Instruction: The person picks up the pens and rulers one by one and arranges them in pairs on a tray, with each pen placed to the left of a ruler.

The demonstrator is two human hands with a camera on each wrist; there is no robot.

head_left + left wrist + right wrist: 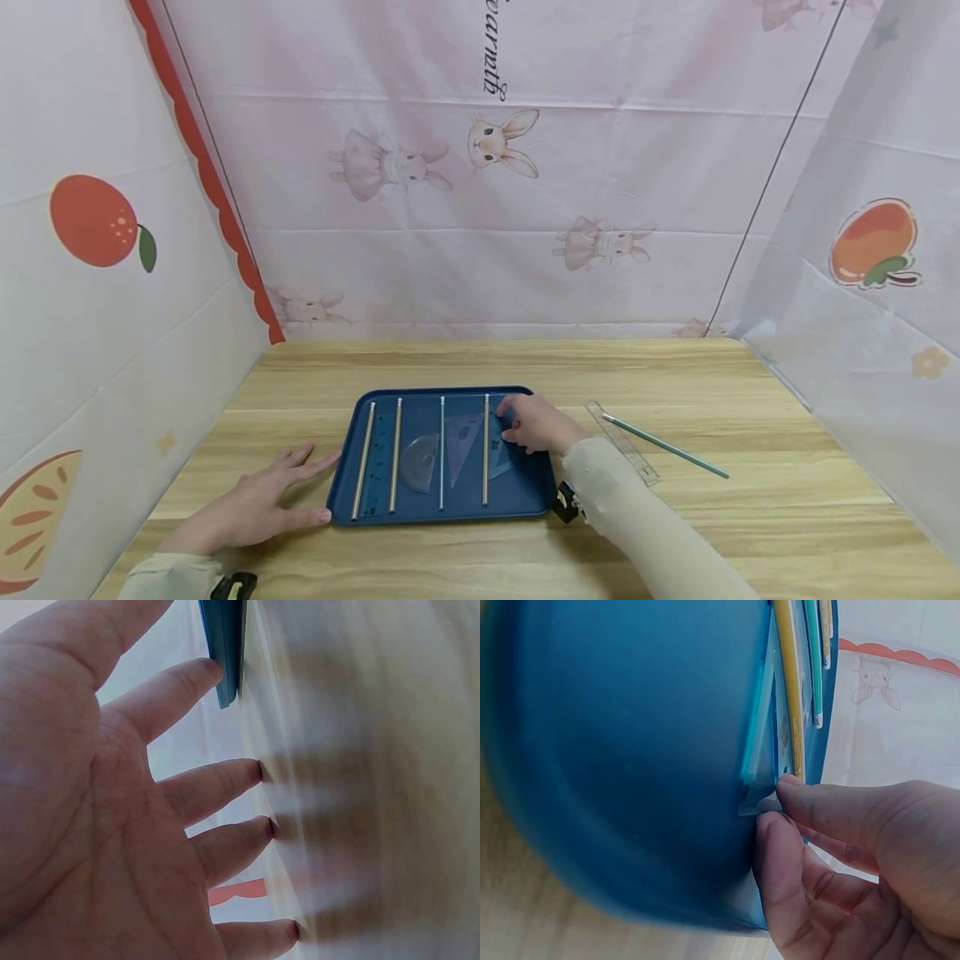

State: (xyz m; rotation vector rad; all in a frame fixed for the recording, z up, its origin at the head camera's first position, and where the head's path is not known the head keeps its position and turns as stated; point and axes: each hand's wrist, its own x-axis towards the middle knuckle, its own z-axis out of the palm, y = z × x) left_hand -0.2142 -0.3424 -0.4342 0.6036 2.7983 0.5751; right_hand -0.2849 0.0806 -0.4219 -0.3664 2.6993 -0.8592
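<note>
On the blue tray (525, 502) lie three gold pencils (395, 458), a teal pencil (442, 458), a blue ruler (377, 467), a clear protractor (417, 463) and a purple-tinted set square (467, 442). My right hand (540, 423) reaches over the tray's right side. Its thumb and forefinger pinch the corner of a bluish clear set square (756, 742), beside the rightmost gold pencil (789, 675). Spread flat at the tray's left side, my left hand (258, 500) touches the rim with its thumb and a fingertip; other fingertips (251, 771) rest on the table.
Right of the tray, a clear ruler (626, 450) lies on the wooden table (675, 375), with another teal pencil (667, 446) crossing its far end. Printed cloth walls (450, 275) enclose the table at the back and both sides.
</note>
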